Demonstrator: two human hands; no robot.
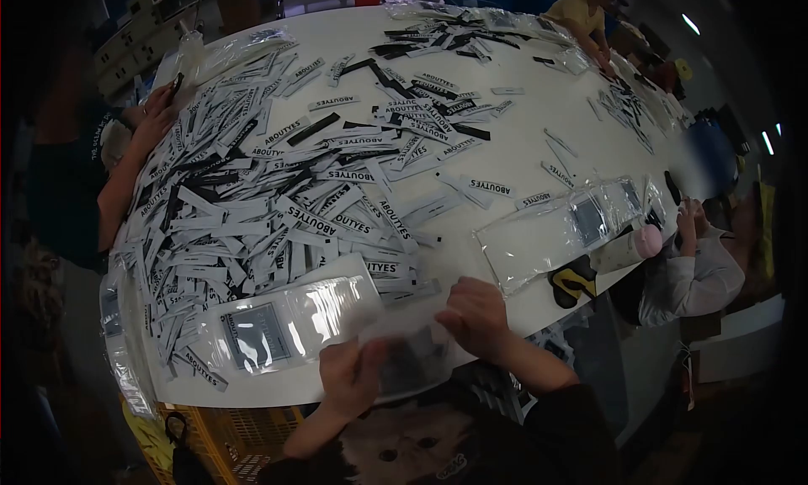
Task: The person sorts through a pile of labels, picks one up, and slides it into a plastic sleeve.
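At the near edge of the table, my left hand (pixel 349 377) and my right hand (pixel 476 321) are closed on a translucent plastic bag (pixel 404 333). The bag is blurred by motion, and a darker patch shows low in it. Left of my hands lies a stack of clear plastic bags (pixel 324 310) with a grey printed panel. Beyond it spreads a large heap of narrow white and black packets (pixel 210 249), many printed ABOUTYES. To the right of my right hand is another stack of clear bags (pixel 526 245).
Yellow-and-black scissors (pixel 575 285) and a pink-lidded bottle (pixel 646 242) are at the right edge of the white table (pixel 539 106). Other people stand around it: one at left (pixel 67 182), one at right (pixel 699 266), one at far right (pixel 581 18). A yellow crate (pixel 223 430) stands below.
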